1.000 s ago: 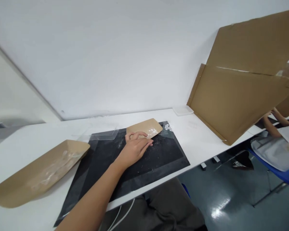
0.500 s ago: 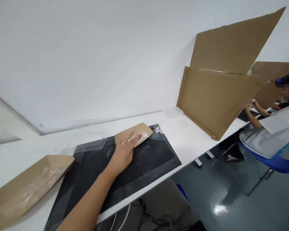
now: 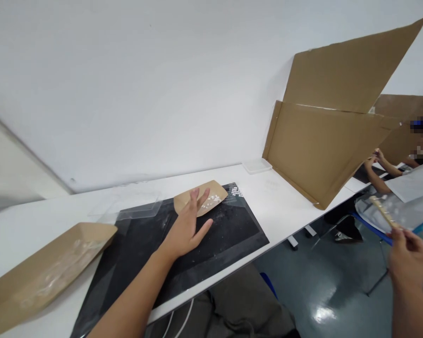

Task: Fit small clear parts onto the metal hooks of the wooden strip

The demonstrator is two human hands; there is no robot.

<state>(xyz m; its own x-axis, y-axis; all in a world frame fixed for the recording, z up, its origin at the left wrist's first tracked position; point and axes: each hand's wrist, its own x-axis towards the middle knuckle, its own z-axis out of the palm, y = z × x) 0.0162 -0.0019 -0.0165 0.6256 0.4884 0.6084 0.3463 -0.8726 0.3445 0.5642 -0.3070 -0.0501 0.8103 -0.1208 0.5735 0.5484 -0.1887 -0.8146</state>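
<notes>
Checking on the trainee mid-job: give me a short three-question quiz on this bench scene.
1. What does the right hand hold?
2. True or false: the clear tray sits on the floor.
3. Which is the left hand nearer: the small card piece or the cardboard tray?

Key: 1. A thin wooden stick. 2. False, it sits on the white table. 3. The small card piece.

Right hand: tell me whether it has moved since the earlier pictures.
Yes: the right hand has come into view at lower right, below the cardboard panel.
</notes>
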